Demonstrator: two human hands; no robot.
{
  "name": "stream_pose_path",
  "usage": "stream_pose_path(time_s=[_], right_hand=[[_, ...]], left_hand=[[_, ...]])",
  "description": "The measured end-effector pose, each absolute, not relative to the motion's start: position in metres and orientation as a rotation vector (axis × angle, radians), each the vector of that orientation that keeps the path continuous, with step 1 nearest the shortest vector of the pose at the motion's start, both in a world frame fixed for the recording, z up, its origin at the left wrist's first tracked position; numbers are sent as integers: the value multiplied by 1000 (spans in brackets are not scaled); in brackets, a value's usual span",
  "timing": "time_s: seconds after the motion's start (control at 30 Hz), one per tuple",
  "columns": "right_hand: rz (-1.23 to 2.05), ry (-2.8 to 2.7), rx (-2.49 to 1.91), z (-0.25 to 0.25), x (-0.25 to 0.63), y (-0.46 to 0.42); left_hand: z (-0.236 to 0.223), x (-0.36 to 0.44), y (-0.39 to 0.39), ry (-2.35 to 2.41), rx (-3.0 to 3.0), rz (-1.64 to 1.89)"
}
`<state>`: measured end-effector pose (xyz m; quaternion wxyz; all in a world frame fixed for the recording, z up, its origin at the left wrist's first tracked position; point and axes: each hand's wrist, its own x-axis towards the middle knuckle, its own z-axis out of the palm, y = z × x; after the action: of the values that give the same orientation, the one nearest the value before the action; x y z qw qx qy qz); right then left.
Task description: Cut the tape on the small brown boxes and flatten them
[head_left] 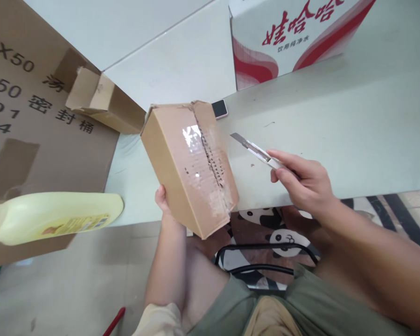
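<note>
A brown cardboard box (pixel 192 163) is tilted up over the front part of the table, its taped seam facing me. Along the seam the clear tape looks torn and wrinkled. My left hand (pixel 162 198) grips the box from its lower left side; most of the fingers are hidden behind it. In my right hand (pixel 303 179), a utility knife (pixel 257 150) is held between thumb and fingers. Its blade is out and points up and left toward the box, apart from it.
Behind the box lies a phone (pixel 220 109) on the pale table (pixel 336 135). A white and red carton (pixel 301 37) stands at the back. To the left are a large carton (pixel 56 154), a smaller open box (pixel 108 100) and a yellow bottle (pixel 63 215) jutting in.
</note>
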<state>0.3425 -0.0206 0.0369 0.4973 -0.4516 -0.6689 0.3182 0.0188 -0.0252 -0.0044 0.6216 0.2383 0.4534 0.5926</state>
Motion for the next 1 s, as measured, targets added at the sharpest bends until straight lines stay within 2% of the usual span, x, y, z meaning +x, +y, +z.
stream_pose_path(time_s=[1.0], right_hand=[[453, -1756, -1149, 45, 337, -18]], left_hand=[[-15, 8, -22, 1071, 632, 1378]])
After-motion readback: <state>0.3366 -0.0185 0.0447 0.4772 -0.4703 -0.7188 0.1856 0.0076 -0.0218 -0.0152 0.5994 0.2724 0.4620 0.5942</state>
